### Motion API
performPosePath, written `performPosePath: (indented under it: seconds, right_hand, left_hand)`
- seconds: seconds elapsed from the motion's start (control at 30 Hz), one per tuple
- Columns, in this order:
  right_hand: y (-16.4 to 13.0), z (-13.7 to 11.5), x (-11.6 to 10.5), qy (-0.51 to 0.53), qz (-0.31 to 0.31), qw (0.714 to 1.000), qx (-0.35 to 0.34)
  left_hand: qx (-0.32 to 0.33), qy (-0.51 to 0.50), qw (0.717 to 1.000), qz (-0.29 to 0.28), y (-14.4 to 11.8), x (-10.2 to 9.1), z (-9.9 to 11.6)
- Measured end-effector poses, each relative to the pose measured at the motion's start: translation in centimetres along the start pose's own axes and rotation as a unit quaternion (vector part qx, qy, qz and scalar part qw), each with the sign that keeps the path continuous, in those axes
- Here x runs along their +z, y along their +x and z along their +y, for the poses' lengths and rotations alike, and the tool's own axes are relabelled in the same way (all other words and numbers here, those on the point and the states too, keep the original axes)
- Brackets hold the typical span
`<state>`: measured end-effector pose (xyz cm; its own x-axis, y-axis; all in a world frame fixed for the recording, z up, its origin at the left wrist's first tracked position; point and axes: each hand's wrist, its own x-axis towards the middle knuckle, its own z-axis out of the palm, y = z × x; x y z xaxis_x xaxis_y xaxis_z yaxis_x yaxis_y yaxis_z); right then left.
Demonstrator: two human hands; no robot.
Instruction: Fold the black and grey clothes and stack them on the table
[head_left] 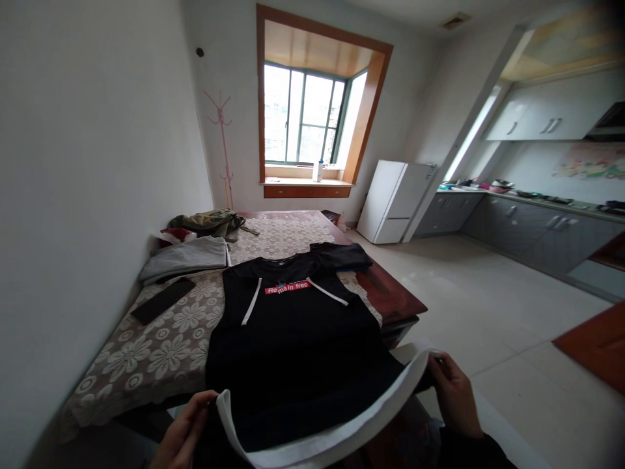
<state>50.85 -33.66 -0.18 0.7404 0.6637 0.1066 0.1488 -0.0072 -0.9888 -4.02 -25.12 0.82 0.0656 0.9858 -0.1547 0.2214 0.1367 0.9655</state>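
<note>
A black T-shirt (297, 345) with a white hem band and a red "Remain free" print lies spread over the near part of the table, its neckline pointing away from me. At its lower left corner, my left hand (188, 423) pinches the white hem. My right hand (453, 391) grips the other end of the hem, beyond the table's right edge. Between both hands the hem sags off the near edge in a curve. White strips run along the shirt near each shoulder.
The table wears a floral lace cloth (170, 352). On its left lie a dark flat case (163, 301), folded grey clothing (185, 258) and an olive bundle (209, 223). Folded dark clothing (349, 256) sits at the right. A white fridge (390, 198) and kitchen cabinets (517, 221) stand beyond.
</note>
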Motion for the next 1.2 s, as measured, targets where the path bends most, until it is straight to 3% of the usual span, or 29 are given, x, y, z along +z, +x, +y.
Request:
performPosePath:
  seconds: [0.17,0.27,0.37,0.5,0.6,0.87,1.1,1.2]
  right_hand:
    - [1.0,1.4,0.7,-0.036,-0.053,0.997,0.031]
    - [1.1,1.5,0.6,-0.038,-0.077,0.996,0.030]
    - [1.1,1.1,0.1,-0.023,-0.092,0.995,0.012]
    - [1.6,0.7,-0.5,0.010,-0.069,0.998,0.006]
    - [2.5,0.7,0.0,-0.007,-0.048,0.998,0.031]
    - [2.9,1.0,0.9,0.004,-0.014,1.000,0.027]
    - [3.3,0.4,1.4,0.065,0.045,0.997,0.000]
    - [3.6,0.3,1.2,0.137,0.032,0.990,0.009]
  left_hand:
    - [-0.073,-0.111,0.987,-0.096,1.3,0.6,-1.9]
    - [-0.104,-0.200,0.960,-0.167,1.4,1.3,-1.8]
    - [-0.084,-0.192,0.962,-0.176,1.0,1.8,-0.7]
    - [-0.028,-0.089,0.989,-0.116,-0.1,2.3,1.7]
    - [-0.030,-0.070,0.995,-0.061,-0.1,2.4,3.1]
    - [0.013,-0.062,0.992,0.106,1.0,0.2,3.6]
    - [-0.034,-0.106,0.985,0.135,1.0,0.0,4.0]
    - [-0.025,-0.115,0.982,0.148,1.3,-0.6,4.2]
